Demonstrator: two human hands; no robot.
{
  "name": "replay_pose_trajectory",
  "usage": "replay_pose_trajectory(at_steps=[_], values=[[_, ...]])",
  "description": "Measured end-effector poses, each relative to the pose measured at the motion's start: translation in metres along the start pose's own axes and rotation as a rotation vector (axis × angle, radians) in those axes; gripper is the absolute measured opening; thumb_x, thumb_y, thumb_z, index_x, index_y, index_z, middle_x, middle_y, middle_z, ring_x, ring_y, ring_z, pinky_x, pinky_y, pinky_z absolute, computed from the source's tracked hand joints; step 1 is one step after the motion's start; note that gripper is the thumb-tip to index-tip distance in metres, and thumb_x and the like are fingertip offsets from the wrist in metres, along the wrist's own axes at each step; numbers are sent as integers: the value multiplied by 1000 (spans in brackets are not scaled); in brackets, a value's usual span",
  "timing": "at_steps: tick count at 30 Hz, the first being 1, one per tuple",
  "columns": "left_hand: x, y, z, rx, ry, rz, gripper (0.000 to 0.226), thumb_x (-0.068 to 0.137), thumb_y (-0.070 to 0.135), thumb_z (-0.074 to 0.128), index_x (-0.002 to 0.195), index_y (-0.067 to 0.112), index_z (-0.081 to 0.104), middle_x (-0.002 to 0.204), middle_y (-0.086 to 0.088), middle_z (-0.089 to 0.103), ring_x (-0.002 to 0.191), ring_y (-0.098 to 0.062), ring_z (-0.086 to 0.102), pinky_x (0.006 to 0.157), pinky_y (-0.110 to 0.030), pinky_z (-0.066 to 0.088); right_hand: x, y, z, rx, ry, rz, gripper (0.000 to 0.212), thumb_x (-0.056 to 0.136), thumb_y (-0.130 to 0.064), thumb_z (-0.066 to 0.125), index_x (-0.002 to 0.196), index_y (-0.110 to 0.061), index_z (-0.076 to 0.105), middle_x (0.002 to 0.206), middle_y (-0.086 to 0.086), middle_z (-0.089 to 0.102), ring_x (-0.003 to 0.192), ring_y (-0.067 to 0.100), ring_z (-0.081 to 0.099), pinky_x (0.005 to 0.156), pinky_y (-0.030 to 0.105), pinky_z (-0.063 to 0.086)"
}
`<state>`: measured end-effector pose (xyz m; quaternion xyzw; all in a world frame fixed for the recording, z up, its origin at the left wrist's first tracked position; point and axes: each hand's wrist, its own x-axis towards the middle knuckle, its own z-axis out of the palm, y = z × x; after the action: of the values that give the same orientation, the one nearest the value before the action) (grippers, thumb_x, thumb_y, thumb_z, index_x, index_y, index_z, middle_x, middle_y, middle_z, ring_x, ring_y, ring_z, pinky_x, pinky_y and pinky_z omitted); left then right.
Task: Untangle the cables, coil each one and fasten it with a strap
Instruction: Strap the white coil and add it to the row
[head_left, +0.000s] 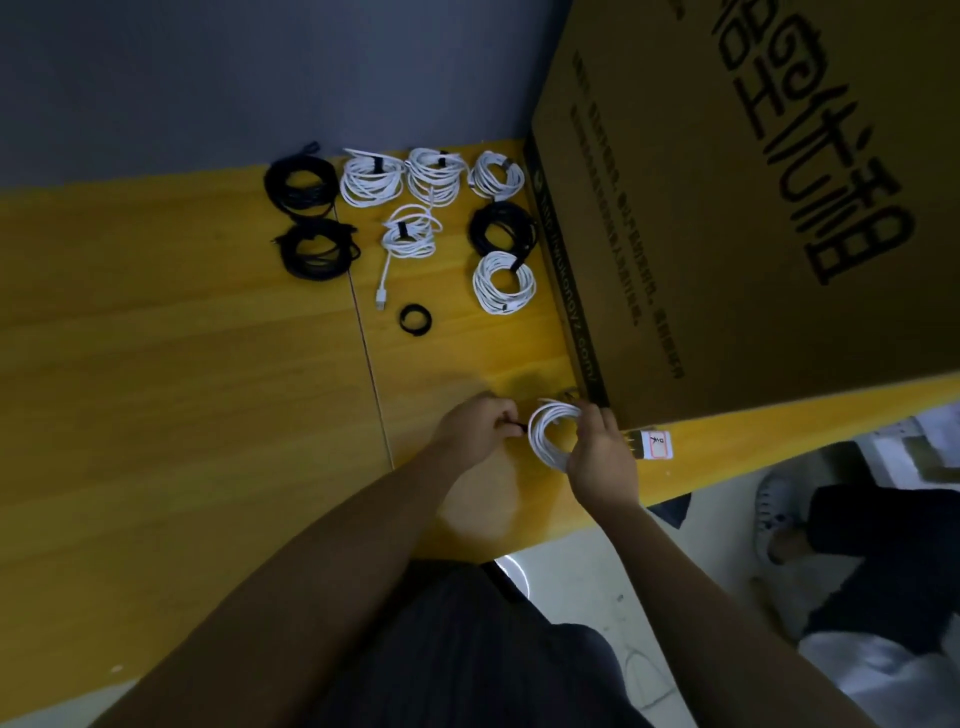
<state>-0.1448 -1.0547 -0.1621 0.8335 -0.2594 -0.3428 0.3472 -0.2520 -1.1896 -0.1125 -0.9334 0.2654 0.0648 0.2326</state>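
— Can you read anything from up there?

— The cardboard box (743, 208) on my right has big dark characters on its side and lines of small print I can't make out; a strip along its lower edge ends in ".com/". Beside my right hand (602, 457), a small white tag with a red frame (658, 446) carries a handwritten mark that might say "OK".

— And your hands?

— Close together near the table's front edge. My right hand is wrapped around a white cable coil (551, 434); my left hand (475, 428) pinches a black strap (518, 427) at the coil's left side.

— What are you working on?

— A yellow wooden tabletop (182, 364) with a seam running front to back. Behind it is a grey-blue wall (208, 78). At the back lie five white bundles (372, 179) fastened with black straps and three black bundles (301, 186); one white bundle trails a loose plug end. A roll of black strap (415, 319) sits between them and me. On the pale floor to my right, another person's light shoe (774, 514) shows.
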Motion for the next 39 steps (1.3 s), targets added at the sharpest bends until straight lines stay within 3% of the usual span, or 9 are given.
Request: replay_pose_trajectory(at_steps=[5,10,13,20,24,27,31,33,39], values=[[-25,-15,-47,-211,221,-67,15,89,19,67,91,4,68,94,-9,62,88,-20,58,81,-35,45,11,-20,4,194,-18,-126,38,96,2,38,132,-4,48,123,19,49,100,38,53,74,29,34],[-60,-13,-107,-337,342,-89,7,92,16,62,94,8,62,91,3,60,79,-6,57,66,-12,43,24,-66,1,296,-61,-214,35,104,-17,32,134,-8,47,122,13,47,98,27,51,73,28,34],[-81,-11,-135,-409,391,-98,2,94,16,61,95,15,61,95,3,61,83,-9,58,74,-24,48,32,-101,-2,293,-101,-314,34,104,-19,32,133,-11,48,117,9,48,94,24,50,69,29,33],[-137,-10,-180,-526,536,-35,6,94,11,58,95,16,60,93,-3,69,82,-4,65,72,-19,50,31,-185,-18,360,-220,-591,32,96,-42,47,100,-17,66,93,-4,58,79,9,55,69,31,44],[-164,-16,-201,-485,586,-23,9,94,11,59,94,20,62,83,4,69,78,-6,63,77,-27,50,16,-228,-26,437,-239,-657,21,95,-36,55,105,-22,67,81,-14,57,64,-5,54,57,11,36],[-185,-22,-219,-475,633,-2,9,93,10,60,94,18,64,80,3,69,74,-3,63,78,-29,51,3,-255,-28,549,-302,-637,20,95,-30,58,111,-23,67,78,-19,59,60,-11,53,55,10,35],[-208,-24,-237,-531,665,28,11,95,10,57,94,19,63,87,2,71,79,0,66,78,-21,54,-11,-289,-24,727,-400,-609,13,92,-22,62,97,-32,68,81,-30,68,71,-4,61,60,20,47],[-216,-26,-244,-457,704,11,12,96,13,56,93,23,63,89,2,72,83,-5,69,78,-23,54,-19,-303,-20,817,-387,-594,16,90,-16,64,90,-32,69,81,-27,69,76,-6,62,66,15,48],[-231,-36,-260,-105,831,-57,16,96,17,55,98,8,68,70,-2,64,55,-1,51,50,-11,33,-40,-334,-3,937,-339,-618,15,86,-8,68,81,-21,71,74,-17,70,70,-3,61,66,13,45]])
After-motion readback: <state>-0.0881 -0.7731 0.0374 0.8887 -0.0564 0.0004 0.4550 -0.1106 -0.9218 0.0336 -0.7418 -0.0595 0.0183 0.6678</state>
